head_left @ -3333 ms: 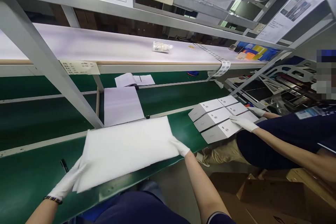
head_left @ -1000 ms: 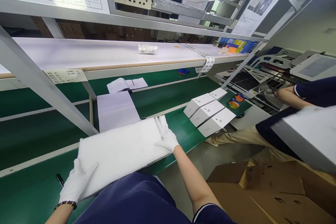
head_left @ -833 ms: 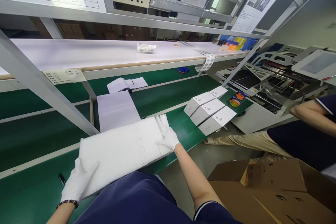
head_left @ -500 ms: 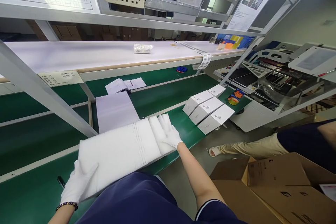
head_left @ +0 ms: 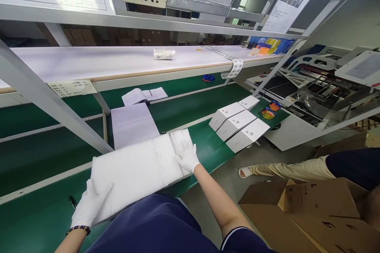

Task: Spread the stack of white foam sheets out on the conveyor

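Lying flat on the green table (head_left: 208, 148) directly before me, the white foam sheet stack (head_left: 133, 172) is in the squaring-up step, as I judge it: its right end shows a narrow strip set off from the main body by a line of edges. My right hand (head_left: 187, 154) rests on that strip, fingers (head_left: 183, 142) flat and spread, gripping nothing, while my left hand (head_left: 89, 203) lies open on the near left corner, pinning it. The next move, in my judgement, calls for even pressure from both ends; three white boxes (head_left: 237, 124) stand well apart to the right.
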{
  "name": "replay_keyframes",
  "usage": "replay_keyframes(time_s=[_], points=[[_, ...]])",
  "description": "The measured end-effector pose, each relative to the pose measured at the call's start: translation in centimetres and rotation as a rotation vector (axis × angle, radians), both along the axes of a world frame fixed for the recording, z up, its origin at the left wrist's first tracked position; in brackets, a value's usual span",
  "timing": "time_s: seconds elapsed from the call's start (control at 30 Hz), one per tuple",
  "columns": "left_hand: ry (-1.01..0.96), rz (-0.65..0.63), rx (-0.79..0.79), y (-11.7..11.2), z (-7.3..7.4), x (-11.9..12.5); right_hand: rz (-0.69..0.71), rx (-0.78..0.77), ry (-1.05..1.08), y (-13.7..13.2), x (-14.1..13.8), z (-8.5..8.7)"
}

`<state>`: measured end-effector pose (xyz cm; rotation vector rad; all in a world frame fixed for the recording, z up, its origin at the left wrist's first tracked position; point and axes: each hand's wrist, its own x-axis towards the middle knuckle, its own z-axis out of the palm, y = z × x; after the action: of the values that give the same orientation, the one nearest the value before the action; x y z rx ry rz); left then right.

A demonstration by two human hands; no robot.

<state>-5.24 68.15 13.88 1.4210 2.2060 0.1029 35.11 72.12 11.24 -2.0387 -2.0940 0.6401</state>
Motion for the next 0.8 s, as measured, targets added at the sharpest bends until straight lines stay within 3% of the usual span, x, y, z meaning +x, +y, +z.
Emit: replay_keyframes(time_s=[0.27,0.47,0.8], points=[[-0.043,0.03,-0.021,0.0,0.9,0.5,-0.2,-0.018,0.121,1.1,-2.6,-1.4],[-0.06,0.052,-0.073,0.1,1.8,1.1,-0.145,-0.02,0.055,0.8,-1.3,-1.5],[-0.071,0.067,-0.06,0.1,1.1,0.7,-0.17,-0.053,-0.125,-0.1,-1.3,-1.0]])
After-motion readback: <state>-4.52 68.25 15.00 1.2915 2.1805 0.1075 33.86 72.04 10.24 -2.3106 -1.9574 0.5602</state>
